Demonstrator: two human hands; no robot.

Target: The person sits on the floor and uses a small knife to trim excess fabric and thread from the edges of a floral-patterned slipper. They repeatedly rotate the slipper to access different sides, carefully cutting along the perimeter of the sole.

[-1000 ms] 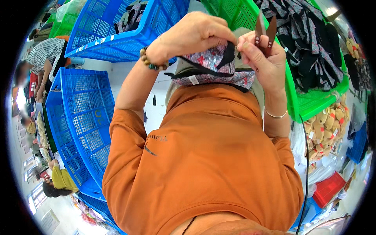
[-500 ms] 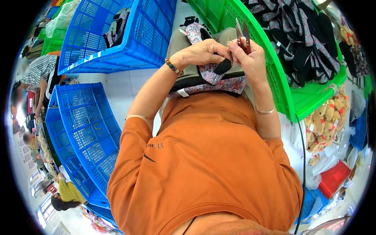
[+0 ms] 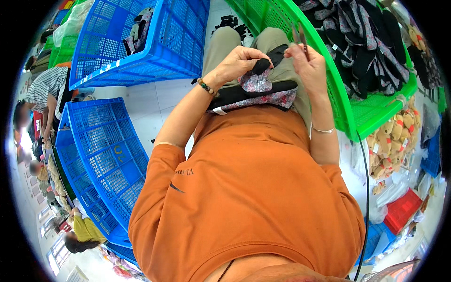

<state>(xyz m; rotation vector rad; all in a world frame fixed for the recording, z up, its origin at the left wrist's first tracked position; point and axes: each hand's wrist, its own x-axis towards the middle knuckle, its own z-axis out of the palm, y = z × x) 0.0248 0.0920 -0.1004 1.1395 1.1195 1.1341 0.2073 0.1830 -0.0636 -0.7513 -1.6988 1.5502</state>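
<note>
My left hand [image 3: 238,62] pinches a small sewn fabric piece [image 3: 256,82], black with a grey-and-red floral print, above my lap. Apart from it on the right, my right hand [image 3: 308,66] is closed around a pair of scissors [image 3: 301,35], whose blades point away from me. The fingertips of that hand are pressed together near the black end of the piece; whether they hold a thread cannot be made out. Across my lap lies more black and floral fabric [image 3: 270,99] with a white tag.
At my right a green crate [image 3: 334,96] holds a heap of similar fabric pieces [image 3: 359,44]. A blue crate [image 3: 176,42] with a few pieces stands far left, another blue crate [image 3: 110,145] nearer. Tan plush toys [image 3: 392,138] and a black cable [image 3: 365,188] are at right.
My right hand has drawn away to the right from my left hand, taking the scissors along. The fabric piece has shifted and its black end now shows more.
</note>
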